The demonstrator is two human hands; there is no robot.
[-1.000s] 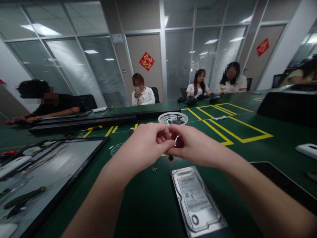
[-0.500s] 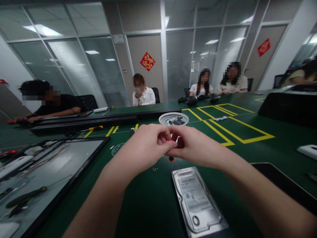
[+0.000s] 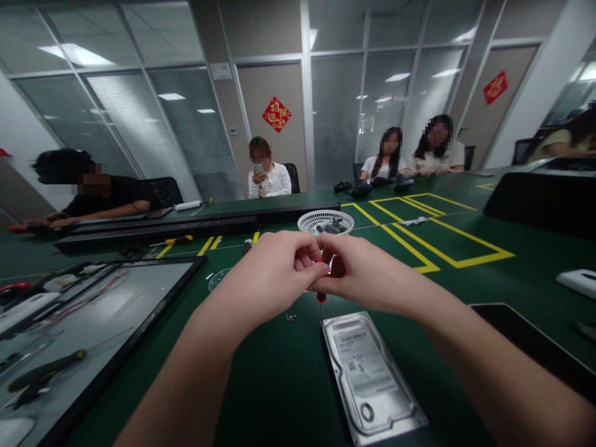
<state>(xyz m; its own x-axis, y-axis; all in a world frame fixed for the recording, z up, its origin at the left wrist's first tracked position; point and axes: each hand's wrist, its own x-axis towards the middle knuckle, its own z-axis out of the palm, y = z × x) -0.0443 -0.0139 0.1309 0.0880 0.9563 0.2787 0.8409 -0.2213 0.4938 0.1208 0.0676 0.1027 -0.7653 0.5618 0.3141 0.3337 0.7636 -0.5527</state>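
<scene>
Both my hands are closed round the handle of a small screwdriver (image 3: 321, 298), held upright above the table. My left hand (image 3: 284, 264) and my right hand (image 3: 356, 270) meet at the fingertips, hiding most of the red and black handle. The thin shaft runs down to the far left corner of a silver hard drive (image 3: 372, 375); I cannot make out the tip. The drive lies flat, label side up, on the green table. Several tiny screws (image 3: 291, 318) rest in a small cluster left of the drive.
Left lies a black-framed panel (image 3: 153, 295) bearing a dark-handled screwdriver (image 3: 46, 370) and wires. A white basket (image 3: 326, 221) with small parts stands beyond my hands. At right is a black flat device (image 3: 526, 341). Several people sit across the table; yellow tape marks its top.
Both hands stay on the screwdriver, nearly still, with at most a slight shift of the fingers. The view has moved slightly. One seated person's head at the right has turned a little.
</scene>
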